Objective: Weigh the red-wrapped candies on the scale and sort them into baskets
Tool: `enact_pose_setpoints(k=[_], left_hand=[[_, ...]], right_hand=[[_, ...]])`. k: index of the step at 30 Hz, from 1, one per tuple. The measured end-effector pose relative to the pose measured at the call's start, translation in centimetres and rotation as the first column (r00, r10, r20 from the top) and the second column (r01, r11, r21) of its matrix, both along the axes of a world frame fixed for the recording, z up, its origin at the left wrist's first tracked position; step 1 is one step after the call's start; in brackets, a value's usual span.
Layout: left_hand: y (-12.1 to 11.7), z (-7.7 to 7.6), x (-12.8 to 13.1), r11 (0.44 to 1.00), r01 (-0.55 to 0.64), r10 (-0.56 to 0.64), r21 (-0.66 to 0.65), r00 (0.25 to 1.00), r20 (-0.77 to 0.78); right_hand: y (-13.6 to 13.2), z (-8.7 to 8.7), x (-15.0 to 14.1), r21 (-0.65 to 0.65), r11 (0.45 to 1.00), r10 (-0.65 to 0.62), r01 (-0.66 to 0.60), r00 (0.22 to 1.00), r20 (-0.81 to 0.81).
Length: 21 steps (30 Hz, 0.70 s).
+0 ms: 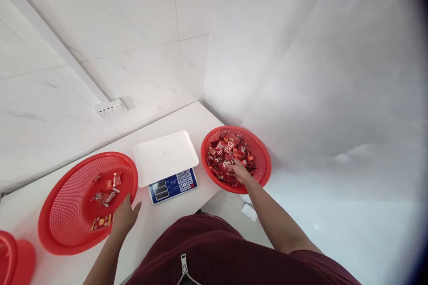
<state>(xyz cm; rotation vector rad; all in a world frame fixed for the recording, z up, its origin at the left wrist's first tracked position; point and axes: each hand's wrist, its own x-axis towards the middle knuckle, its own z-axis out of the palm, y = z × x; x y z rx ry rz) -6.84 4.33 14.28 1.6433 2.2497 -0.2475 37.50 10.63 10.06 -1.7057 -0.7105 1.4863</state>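
Note:
On the right, my right hand (239,172) reaches into a red plastic basket (265,160) holding a heap of small red wrapped candies (230,146). Its fingers are closed on a wrapped candy (228,163) at the top of the heap. My left hand (125,217) lies over the near right rim of a wider red basket (60,236), thumb spread away from the fingers. Inside that basket are several wrapped sweets (106,197), with a yellow and red packet (101,222) close to the left hand.
A digital scale (174,186) with a white tray (165,158) stands between the baskets on a white table (197,120). Another red container (23,260) is at the lower left. The tiled wall carries a socket (111,108); a pale sheet-like surface rises on the right.

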Motion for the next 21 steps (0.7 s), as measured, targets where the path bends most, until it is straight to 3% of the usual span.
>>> enact_pose_setpoints(k=[2, 5, 10, 15, 21], left_hand=[[0.0, 0.1, 0.1, 1.000, -0.008, 0.008, 0.002, 1.000, 0.008], [0.0, 0.5, 0.3, 1.000, -0.027, 0.027, -0.012, 1.000, 0.016], [-0.5, 1.0, 0.8, 0.999, -0.034, 0.033, 0.014, 0.999, 0.025], [-1.1, 0.8, 0.6, 0.997, -0.059, 0.057, 0.049, 0.997, 0.049], [-2.2, 0.4, -0.7, 0.987, -0.131, 0.119, 0.090, 0.984, 0.130]], right_hand=[[0.0, 1.1, 0.1, -0.040, 0.992, -0.128, 0.124, 0.979, -0.157], [0.3, 2.8, -0.7, -0.064, 0.988, -0.149, 0.137, 0.960, -0.239], [2.3, 5.0, -6.3, 0.010, 0.999, 0.049, -0.049, 0.942, -0.332], [5.1, 6.2, -14.2, 0.150, 0.943, 0.333, -0.298, 0.859, -0.389], [7.1, 6.3, -18.8, 0.074, 0.945, 0.325, -0.320, 0.876, -0.358]])
